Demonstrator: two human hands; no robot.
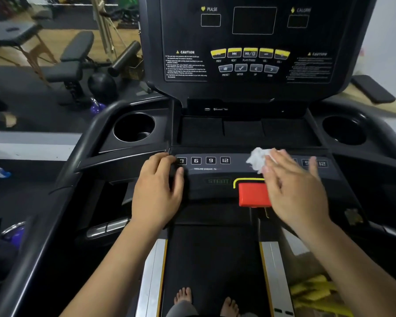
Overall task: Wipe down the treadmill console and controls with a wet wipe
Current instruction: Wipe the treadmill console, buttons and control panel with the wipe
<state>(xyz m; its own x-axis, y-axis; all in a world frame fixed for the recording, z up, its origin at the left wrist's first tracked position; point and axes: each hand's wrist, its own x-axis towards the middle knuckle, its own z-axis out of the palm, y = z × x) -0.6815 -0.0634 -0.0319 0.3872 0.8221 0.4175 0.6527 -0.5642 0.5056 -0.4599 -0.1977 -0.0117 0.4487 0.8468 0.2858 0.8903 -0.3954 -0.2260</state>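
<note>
Head view looks down on a black treadmill console with dark display windows, a row of yellow keys and white caution print. Below it runs a dark grey control strip with numbered incline keys, flanked by a round black left cup holder and a matching right cup holder. A black running belt lies underneath between silver side rails.

The left hand rests on the left end of the control strip, fingers bent, thumb beside the "3" key; whether the fingers clasp the strip's edge cannot be told. The right hand lies flat over the right half of the strip, fingers nearly straight and slightly spread, blurred. A rectangular red plastic stop button sits just left of that palm, touching its edge in the picture.

The crumpled white wet wipe lies on the strip under the right fingertips, pressed down, not pinched; most of it bunches out beyond them, up and to the left.
</note>
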